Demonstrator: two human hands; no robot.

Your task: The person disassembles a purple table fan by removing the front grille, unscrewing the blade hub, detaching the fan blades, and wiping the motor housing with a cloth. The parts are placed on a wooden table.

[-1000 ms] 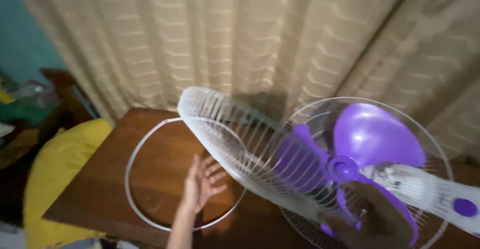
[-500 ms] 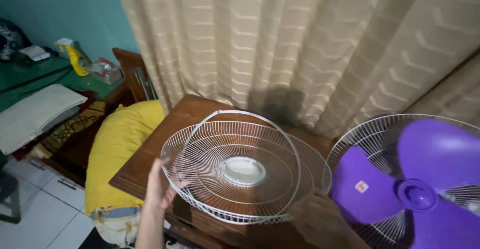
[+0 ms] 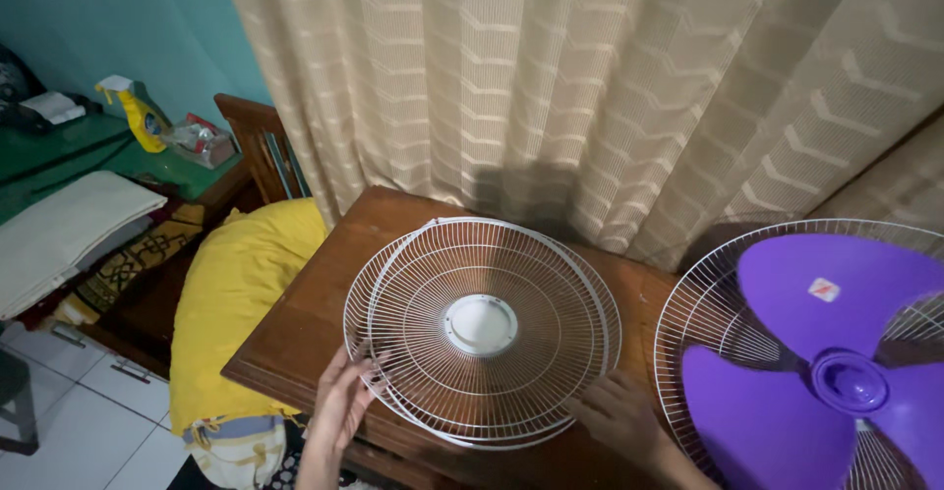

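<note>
Here the white fan grille [image 3: 482, 328] lies flat on the wooden table [image 3: 295, 338]; my left hand [image 3: 341, 402] and right hand [image 3: 618, 413], fingers open, steady its rim so it sits centred.

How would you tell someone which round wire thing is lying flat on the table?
Find the brown wooden table in front of the beige curtain. On it lies the white wire fan guard, with the left hand and right hand at its near edge. Unlike the fan cage to its right, it has a plain white centre disc and no purple blades.
</note>
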